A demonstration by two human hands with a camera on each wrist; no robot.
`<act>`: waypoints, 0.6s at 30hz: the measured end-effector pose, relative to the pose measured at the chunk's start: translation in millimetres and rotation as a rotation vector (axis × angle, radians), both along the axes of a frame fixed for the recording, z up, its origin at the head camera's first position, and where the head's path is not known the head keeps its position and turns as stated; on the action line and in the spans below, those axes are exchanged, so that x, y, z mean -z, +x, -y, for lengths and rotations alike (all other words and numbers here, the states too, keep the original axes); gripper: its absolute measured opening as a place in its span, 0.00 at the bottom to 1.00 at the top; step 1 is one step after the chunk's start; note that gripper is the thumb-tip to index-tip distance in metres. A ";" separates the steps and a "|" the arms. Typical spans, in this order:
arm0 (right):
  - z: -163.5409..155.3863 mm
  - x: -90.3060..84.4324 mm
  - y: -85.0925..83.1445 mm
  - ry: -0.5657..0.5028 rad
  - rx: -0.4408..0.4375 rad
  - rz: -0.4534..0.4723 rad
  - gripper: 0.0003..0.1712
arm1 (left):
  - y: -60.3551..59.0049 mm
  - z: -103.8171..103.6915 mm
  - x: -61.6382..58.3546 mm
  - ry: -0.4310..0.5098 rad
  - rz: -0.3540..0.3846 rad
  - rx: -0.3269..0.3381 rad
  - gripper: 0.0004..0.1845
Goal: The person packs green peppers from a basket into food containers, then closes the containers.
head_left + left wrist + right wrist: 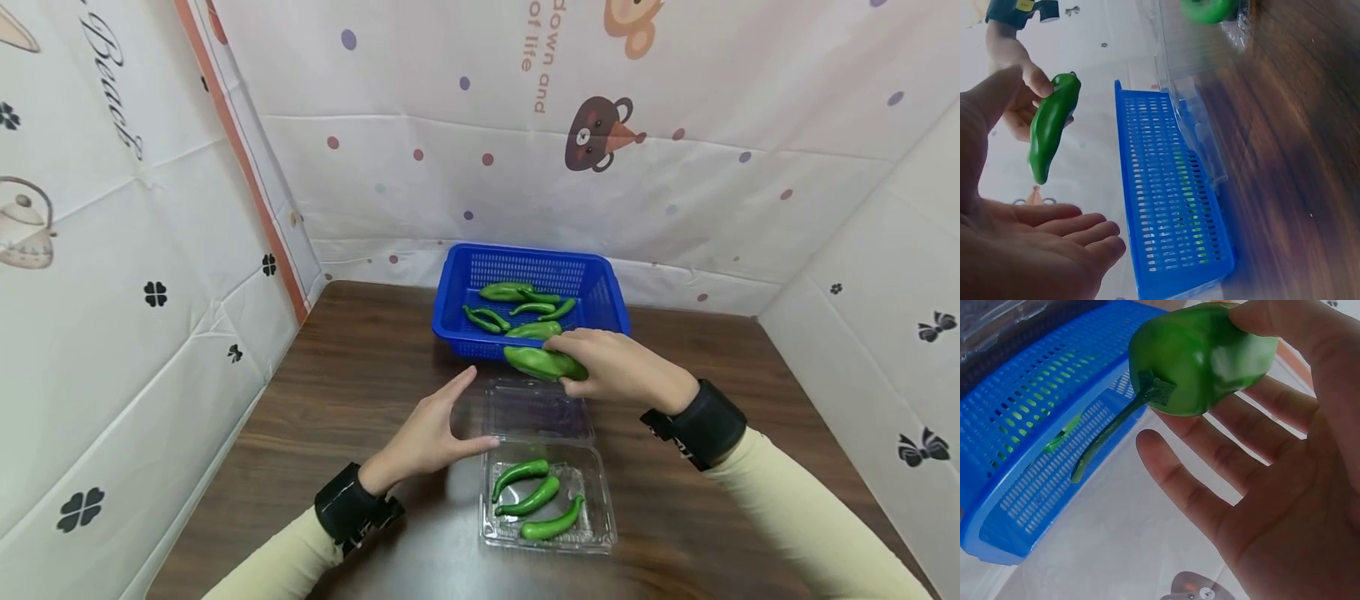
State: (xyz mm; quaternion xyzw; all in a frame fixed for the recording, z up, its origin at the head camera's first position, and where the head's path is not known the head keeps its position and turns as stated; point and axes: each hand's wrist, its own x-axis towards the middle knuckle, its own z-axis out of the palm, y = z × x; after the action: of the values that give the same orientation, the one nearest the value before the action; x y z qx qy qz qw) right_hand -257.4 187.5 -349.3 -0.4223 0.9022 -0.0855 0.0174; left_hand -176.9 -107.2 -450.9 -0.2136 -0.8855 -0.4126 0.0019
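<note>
The right hand [618,367] held a fat green pepper [543,363] in its fingertips near the middle of the frame, just over the open lid of the clear box [551,492], where three peppers lay. The left hand [435,433] was open with straight fingers, touching the lid's left edge, likely to keep it still. The blue basket [600,287] with more peppers sat behind on the table [352,375].

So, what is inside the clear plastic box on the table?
Three green peppers lie in the tray of the clear box. Its open lid appears empty, though the transparent plastic is hard to read.
</note>
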 end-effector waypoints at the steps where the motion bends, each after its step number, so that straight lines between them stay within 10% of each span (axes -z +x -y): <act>1: -0.4 0.1 2.2 -0.002 0.000 0.001 0.25 | 1.0 -0.3 -0.2 -0.007 0.002 0.014 0.57; 18: -7.4 9.6 32.9 -0.054 -0.057 -0.045 0.24 | 26.0 -6.5 6.8 -0.045 0.039 0.190 0.67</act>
State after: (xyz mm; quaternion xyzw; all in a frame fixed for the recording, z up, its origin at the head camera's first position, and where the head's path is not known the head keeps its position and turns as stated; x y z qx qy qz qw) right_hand -224.6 194.9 -358.8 -0.4498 0.8874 -0.0999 -0.0119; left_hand -150.8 -100.6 -457.7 -0.2885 -0.8702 -0.3949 -0.0595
